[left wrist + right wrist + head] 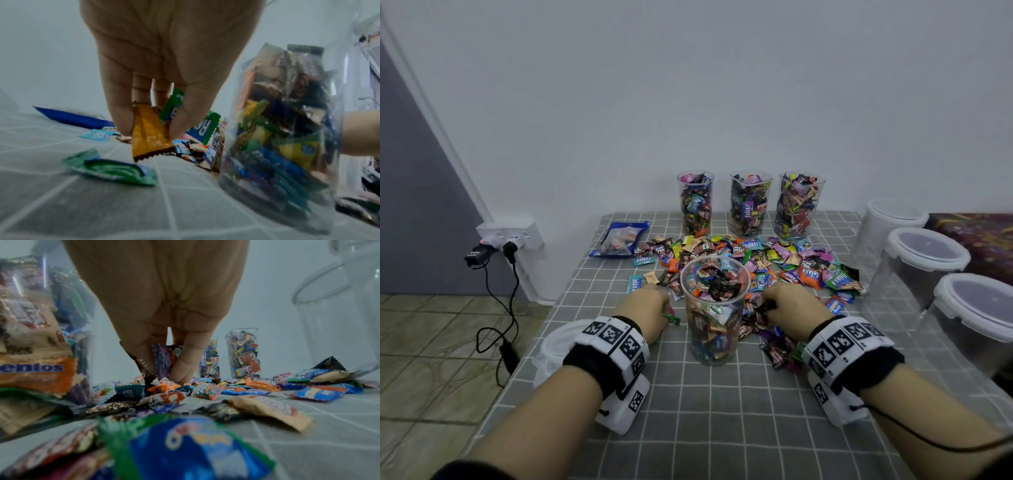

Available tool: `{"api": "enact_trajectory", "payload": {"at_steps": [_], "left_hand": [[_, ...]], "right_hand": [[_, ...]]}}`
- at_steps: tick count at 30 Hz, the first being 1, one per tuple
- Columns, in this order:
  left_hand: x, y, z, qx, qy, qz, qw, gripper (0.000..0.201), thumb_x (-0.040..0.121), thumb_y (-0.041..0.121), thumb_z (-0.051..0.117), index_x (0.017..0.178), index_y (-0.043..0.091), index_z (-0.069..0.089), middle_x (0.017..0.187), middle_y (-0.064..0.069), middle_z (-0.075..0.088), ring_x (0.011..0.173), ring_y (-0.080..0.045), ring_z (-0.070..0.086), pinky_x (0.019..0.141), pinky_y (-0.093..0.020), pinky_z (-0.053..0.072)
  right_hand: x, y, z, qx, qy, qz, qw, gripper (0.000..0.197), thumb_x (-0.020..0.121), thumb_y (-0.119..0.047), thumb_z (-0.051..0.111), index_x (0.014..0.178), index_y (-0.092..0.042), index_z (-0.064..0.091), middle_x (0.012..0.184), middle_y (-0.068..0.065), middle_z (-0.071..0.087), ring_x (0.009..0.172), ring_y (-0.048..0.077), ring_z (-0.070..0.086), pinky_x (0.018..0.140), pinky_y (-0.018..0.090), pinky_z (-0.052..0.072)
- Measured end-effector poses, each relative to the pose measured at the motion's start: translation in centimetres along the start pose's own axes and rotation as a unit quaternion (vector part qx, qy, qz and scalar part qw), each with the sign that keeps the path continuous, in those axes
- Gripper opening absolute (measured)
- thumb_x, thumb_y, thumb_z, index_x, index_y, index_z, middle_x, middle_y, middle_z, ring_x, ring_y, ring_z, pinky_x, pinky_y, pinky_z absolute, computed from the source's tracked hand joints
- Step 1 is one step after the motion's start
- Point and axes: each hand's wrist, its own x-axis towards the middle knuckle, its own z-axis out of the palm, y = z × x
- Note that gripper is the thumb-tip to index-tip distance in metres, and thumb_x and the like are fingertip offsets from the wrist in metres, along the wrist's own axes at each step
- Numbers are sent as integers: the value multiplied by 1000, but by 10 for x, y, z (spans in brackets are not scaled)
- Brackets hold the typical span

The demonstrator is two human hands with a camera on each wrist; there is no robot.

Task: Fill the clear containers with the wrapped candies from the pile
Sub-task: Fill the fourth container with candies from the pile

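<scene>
Nearest, a clear cup (714,308), nearly full of wrapped candies, stands mid-worktop between the hands. The left hand (645,308) pinches an orange candy (150,134) and a green one just left of the cup; the right hand (791,305) grips a few dark and purple candies (162,363) at the pile's near edge. The pile (774,260) spreads behind the cup. Three full cups (750,205) line the far edge. Lidded tubs (924,253) with nothing visible inside stand along the right edge.
</scene>
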Motion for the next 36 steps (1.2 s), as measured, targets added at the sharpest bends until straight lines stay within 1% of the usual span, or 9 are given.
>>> {"api": "enact_trajectory", "payload": {"at_steps": [3,8,11,13,19,22,25,34,36], "left_hand": [[-3,0,-2,-37,26,-2,999,3,86,13,56,89,14,56,113,-5,49,103,-23,52,81,-30,41],[-7,0,-12,-106,81,-4,991,13,83,10,59,78,17,50,96,1,44,93,-20,51,73,-26,36],[-12,0,-23,-153,119,-10,981,27,80,7,61,64,22,45,94,1,46,86,-19,51,71,-27,35],[-15,0,-31,-177,145,-18,973,25,79,8,63,65,22,48,95,1,47,85,-18,50,72,-29,37],[-20,-3,-51,-222,210,-3,952,21,77,7,66,70,22,54,99,4,49,88,-14,48,76,-25,33],[-22,0,-59,-235,232,15,944,28,76,6,66,65,26,50,95,4,50,87,-14,48,74,-26,33],[-23,3,-63,-244,245,20,938,24,76,7,67,67,24,52,87,8,45,85,-13,45,72,-25,30],[-27,7,-67,-265,259,42,928,22,74,6,69,68,22,55,80,15,43,84,-11,44,68,-22,27],[-27,8,-66,-265,261,43,927,23,74,6,68,68,23,54,79,15,42,83,-11,43,66,-22,25]], "right_hand": [[0,1,-1,26,12,3,1000,18,87,-8,54,102,-7,63,100,7,55,100,24,54,69,26,34],[-5,6,-7,70,58,23,996,17,86,-9,55,101,-6,63,103,8,58,98,24,55,82,31,46],[-9,8,-14,83,90,20,992,17,86,-8,57,101,-6,64,101,8,58,97,25,54,76,29,41],[-10,7,-22,98,114,12,989,18,85,-7,58,101,-5,64,99,7,56,93,23,52,72,28,36],[-21,-13,-55,145,202,-67,966,13,83,0,56,93,-3,63,84,0,48,80,16,42,67,26,26],[-25,-30,-67,165,228,-118,952,12,81,1,56,89,-5,63,91,0,54,80,17,47,71,27,35],[-29,-48,-72,172,225,-154,947,13,80,1,56,88,-6,63,103,7,60,86,20,54,78,35,45],[-30,-70,-58,148,178,-214,949,16,78,3,56,92,3,64,112,10,61,103,28,55,88,39,43],[-29,-71,-55,146,185,-223,946,20,78,3,55,96,1,66,114,9,61,105,25,55,89,34,43]]}}
